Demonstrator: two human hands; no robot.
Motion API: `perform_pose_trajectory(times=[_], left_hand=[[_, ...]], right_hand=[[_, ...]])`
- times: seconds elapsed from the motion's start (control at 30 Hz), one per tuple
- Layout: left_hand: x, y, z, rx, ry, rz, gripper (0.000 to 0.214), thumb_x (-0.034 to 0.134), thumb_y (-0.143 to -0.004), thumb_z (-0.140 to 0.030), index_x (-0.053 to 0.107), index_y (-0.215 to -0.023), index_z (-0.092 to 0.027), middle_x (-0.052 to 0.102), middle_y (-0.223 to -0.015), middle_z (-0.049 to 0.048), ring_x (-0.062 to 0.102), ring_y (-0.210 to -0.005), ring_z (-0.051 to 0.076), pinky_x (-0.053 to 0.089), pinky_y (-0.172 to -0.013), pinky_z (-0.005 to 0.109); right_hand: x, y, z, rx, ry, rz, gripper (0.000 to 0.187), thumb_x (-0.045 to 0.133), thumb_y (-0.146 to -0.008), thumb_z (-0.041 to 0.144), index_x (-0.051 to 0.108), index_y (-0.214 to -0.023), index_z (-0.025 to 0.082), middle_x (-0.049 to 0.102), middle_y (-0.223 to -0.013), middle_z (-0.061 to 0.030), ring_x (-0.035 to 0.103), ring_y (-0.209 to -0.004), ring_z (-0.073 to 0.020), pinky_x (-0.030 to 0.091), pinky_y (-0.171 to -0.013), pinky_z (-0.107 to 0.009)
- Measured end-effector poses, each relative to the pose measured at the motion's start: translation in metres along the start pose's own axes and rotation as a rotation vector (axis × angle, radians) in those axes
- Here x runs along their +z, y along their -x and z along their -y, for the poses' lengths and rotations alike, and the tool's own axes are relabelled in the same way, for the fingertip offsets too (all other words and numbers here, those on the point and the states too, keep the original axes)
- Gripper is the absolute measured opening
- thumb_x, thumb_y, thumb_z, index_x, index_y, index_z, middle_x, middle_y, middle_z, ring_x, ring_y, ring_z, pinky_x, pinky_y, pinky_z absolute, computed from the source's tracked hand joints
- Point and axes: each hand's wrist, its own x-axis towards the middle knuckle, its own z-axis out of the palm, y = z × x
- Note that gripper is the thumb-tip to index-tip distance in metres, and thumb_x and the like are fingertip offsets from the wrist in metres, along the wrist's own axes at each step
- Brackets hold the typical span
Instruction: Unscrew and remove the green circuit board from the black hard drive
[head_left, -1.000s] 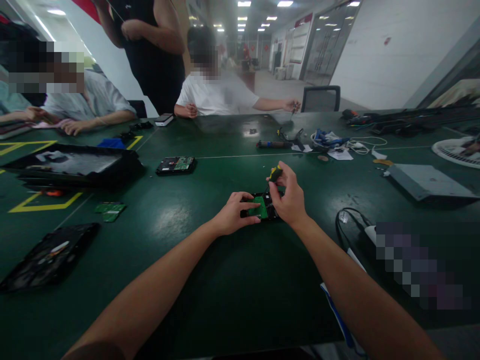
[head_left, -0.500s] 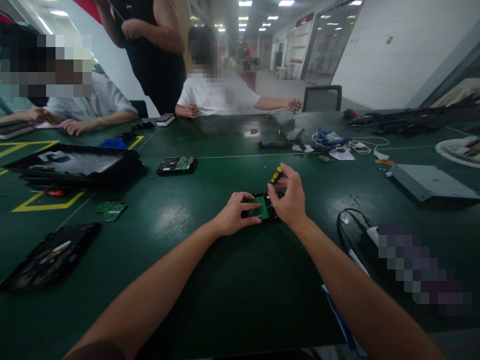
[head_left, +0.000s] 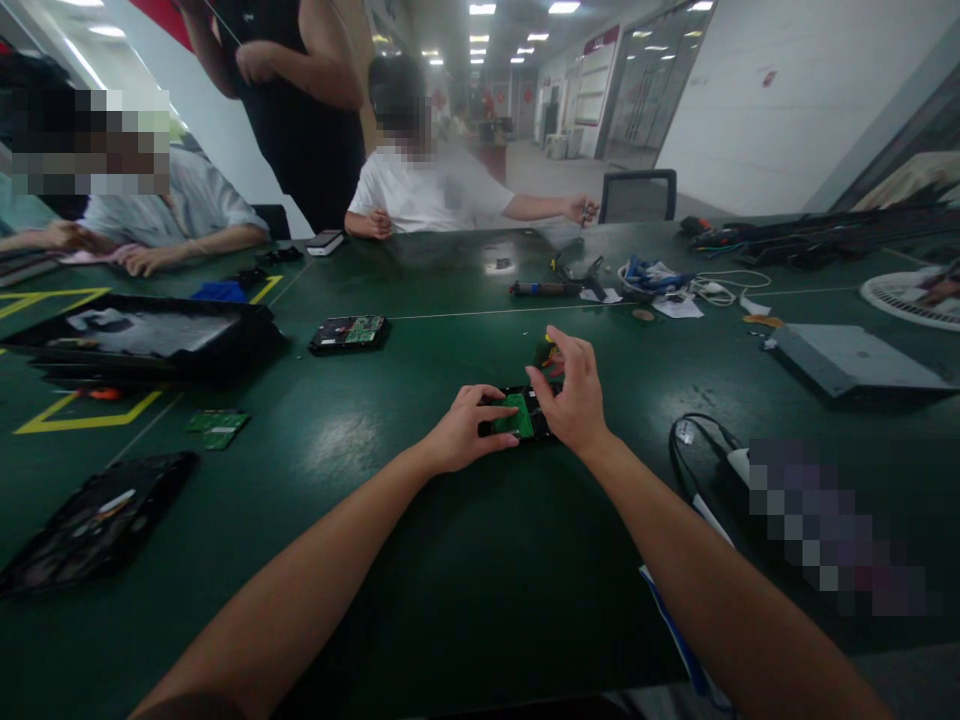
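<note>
Head view: hard drive (head_left: 539, 422) at frame centre, screwdriver work looks part-way.
Left hand (head_left: 469, 430) clamped over drive's left end, thumb at near edge; right hand (head_left: 574, 395) has thumb and fingers around a yellow-and-black screwdriver (head_left: 544, 352), tip hidden. Flat green board (head_left: 517, 423) seated in dark drive body, not off; screws too small to tell. Loose board (head_left: 219, 428), left of frame, already bare. Second drive (head_left: 349, 334), upper left: blocky, board on. Table (head_left: 450, 600) smooth, dark green, slightly glossy.
</note>
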Motion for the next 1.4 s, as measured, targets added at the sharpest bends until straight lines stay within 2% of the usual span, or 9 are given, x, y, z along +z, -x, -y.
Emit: perform_pose_trajectory(times=[0.17, 0.33, 0.43, 0.5, 0.67, 0.9, 1.1, 1.3, 1.4], left_hand=[[-0.0004, 0.0002, -0.0018, 0.002, 0.003, -0.005, 0.049, 0.074, -0.088, -0.051, 0.069, -0.132, -0.03, 0.053, -0.137, 0.0104, 0.046, -0.132, 0.031, 0.042, -0.113, 0.053], [-0.0011, -0.0001, -0.0017, 0.006, -0.006, 0.004, 0.049, 0.074, -0.089, -0.051, 0.068, -0.133, -0.031, 0.053, -0.138, 0.0099, 0.045, -0.132, 0.032, 0.041, -0.114, 0.054], [-0.0009, -0.0001, -0.001, 0.009, -0.01, -0.002, 0.05, 0.074, -0.088, -0.051, 0.068, -0.133, -0.03, 0.053, -0.138, 0.0103, 0.045, -0.132, 0.032, 0.041, -0.114, 0.054], [-0.001, 0.0, -0.0014, 0.004, -0.007, -0.004, 0.049, 0.075, -0.088, -0.051, 0.069, -0.133, -0.031, 0.053, -0.138, 0.0101, 0.046, -0.132, 0.032, 0.041, -0.113, 0.055], [-0.0022, 0.0, -0.0033, -0.007, 0.003, 0.011, 0.049, 0.074, -0.089, -0.05, 0.067, -0.134, -0.032, 0.053, -0.139, 0.0096, 0.045, -0.133, 0.033, 0.041, -0.113, 0.056], [0.0002, -0.0007, 0.0002, 0.009, -0.002, -0.003, 0.05, 0.075, -0.088, -0.052, 0.068, -0.133, -0.03, 0.053, -0.137, 0.0105, 0.046, -0.131, 0.032, 0.041, -0.113, 0.055], [0.0003, -0.0005, -0.0003, -0.002, 0.008, 0.001, 0.05, 0.075, -0.088, -0.051, 0.068, -0.133, -0.031, 0.054, -0.138, 0.0099, 0.046, -0.132, 0.032, 0.042, -0.113, 0.055], [-0.0011, -0.0002, -0.002, 0.009, -0.001, -0.008, 0.049, 0.075, -0.088, -0.051, 0.069, -0.132, -0.03, 0.054, -0.138, 0.0099, 0.046, -0.132, 0.032, 0.042, -0.114, 0.053], [-0.0015, -0.0004, -0.0025, 0.004, 0.002, 0.002, 0.049, 0.074, -0.088, -0.051, 0.069, -0.133, -0.03, 0.053, -0.138, 0.0104, 0.046, -0.132, 0.032, 0.042, -0.113, 0.053]], right_hand=[[-0.0003, -0.0001, 0.0005, -0.038, -0.018, 0.02, 0.073, 0.054, -0.096, 0.016, 0.027, -0.16, 0.035, 0.048, -0.14, -0.0115, 0.061, -0.112, -0.026, 0.061, -0.096, -0.049], [-0.0009, 0.0012, -0.0003, 0.012, 0.03, -0.009, 0.076, 0.061, -0.093, 0.02, 0.028, -0.16, 0.036, 0.049, -0.137, -0.011, 0.065, -0.097, -0.023, 0.065, -0.08, -0.044], [-0.002, 0.0013, -0.0002, 0.005, 0.035, -0.023, 0.072, 0.063, -0.093, 0.022, 0.033, -0.157, 0.036, 0.05, -0.136, -0.0108, 0.066, -0.094, -0.0227, 0.065, -0.075, -0.043], [-0.0025, 0.001, 0.0004, -0.009, 0.017, -0.013, 0.071, 0.063, -0.093, 0.021, 0.034, -0.157, 0.036, 0.05, -0.136, -0.0107, 0.065, -0.096, -0.0234, 0.066, -0.077, -0.044], [-0.0021, 0.0002, 0.0018, -0.037, -0.013, 0.014, 0.072, 0.058, -0.095, 0.017, 0.031, -0.159, 0.035, 0.051, -0.141, -0.0116, 0.065, -0.11, -0.0272, 0.063, -0.093, -0.051], [-0.0009, 0.0014, -0.0015, -0.001, -0.026, -0.037, 0.063, 0.064, -0.094, 0.023, 0.04, -0.151, 0.034, 0.051, -0.136, -0.0106, 0.067, -0.098, -0.0235, 0.066, -0.079, -0.044], [0.0008, 0.002, -0.003, -0.025, -0.015, 0.003, 0.07, 0.058, -0.095, 0.02, 0.03, -0.157, 0.035, 0.05, -0.143, -0.0114, 0.067, -0.103, -0.0251, 0.064, -0.09, -0.048], [-0.001, 0.0011, -0.0012, -0.017, 0.009, -0.016, 0.068, 0.062, -0.093, 0.021, 0.036, -0.154, 0.037, 0.052, -0.133, -0.0105, 0.065, -0.098, -0.0246, 0.066, -0.08, -0.047], [-0.0013, 0.0011, -0.0002, -0.029, -0.014, -0.009, 0.07, 0.06, -0.094, 0.019, 0.034, -0.157, 0.037, 0.051, -0.137, -0.0103, 0.065, -0.1, -0.024, 0.065, -0.086, -0.047]])
